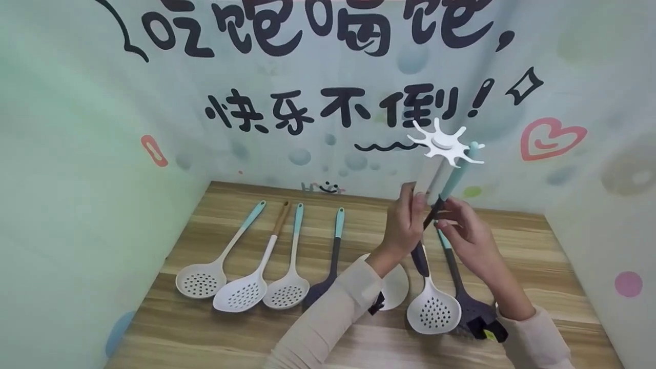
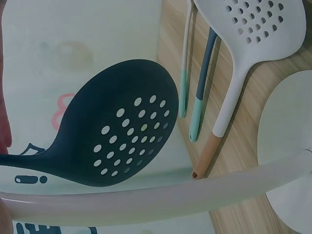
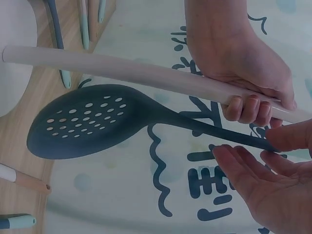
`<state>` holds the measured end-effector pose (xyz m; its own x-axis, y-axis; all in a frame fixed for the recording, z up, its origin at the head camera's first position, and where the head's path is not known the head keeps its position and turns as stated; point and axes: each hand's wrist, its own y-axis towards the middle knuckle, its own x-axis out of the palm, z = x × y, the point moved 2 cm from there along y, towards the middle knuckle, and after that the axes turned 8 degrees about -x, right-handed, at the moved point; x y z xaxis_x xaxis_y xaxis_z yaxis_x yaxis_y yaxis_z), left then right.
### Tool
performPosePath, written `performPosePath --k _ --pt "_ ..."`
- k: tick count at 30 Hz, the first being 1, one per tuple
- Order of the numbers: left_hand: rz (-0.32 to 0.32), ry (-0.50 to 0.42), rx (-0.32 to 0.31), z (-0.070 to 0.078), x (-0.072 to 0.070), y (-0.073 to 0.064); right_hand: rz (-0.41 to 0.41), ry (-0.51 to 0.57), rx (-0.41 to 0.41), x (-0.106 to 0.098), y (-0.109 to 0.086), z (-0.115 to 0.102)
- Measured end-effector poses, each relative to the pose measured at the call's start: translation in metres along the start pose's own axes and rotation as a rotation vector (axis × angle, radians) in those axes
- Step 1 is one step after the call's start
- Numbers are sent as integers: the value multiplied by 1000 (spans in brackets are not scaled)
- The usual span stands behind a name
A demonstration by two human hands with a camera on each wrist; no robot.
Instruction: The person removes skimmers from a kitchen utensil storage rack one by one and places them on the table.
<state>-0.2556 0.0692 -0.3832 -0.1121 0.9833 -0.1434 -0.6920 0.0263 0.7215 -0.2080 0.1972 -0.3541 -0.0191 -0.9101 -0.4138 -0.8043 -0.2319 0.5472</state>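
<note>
My left hand (image 1: 405,218) grips the pale pole (image 3: 131,72) of a utensil stand, just below its white star-shaped hook top (image 1: 445,143). My right hand (image 1: 469,233) pinches a dark slotted spoon (image 3: 87,122) between thumb and fingers, near where its dark shaft meets the teal handle (image 1: 457,171). The handle points up, its end right at the hook arms. The spoon's holed bowl hangs below my hands, beside the pole, and nearly fills the left of the left wrist view. Under my left forearm, the stand's round white base (image 1: 395,284) is partly hidden.
On the wooden table (image 1: 359,343), several slotted spoons lie left of the base, among them a white one with a wooden handle (image 1: 241,294). To its right lie a white slotted spoon (image 1: 435,311) and a dark utensil with a teal handle (image 1: 451,259). A printed cloth backdrop (image 1: 318,154) stands behind.
</note>
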Motion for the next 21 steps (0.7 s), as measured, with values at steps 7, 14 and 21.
performPosePath --k 7,14,21 --pt "10 -2 -11 0 1 0 11 35 52 0 -1 -3" --pt "8 -9 -13 1 0 0 34 47 113 1 -3 -6" --pt "-5 -18 -20 1 0 0 51 64 124 1 -3 -7"
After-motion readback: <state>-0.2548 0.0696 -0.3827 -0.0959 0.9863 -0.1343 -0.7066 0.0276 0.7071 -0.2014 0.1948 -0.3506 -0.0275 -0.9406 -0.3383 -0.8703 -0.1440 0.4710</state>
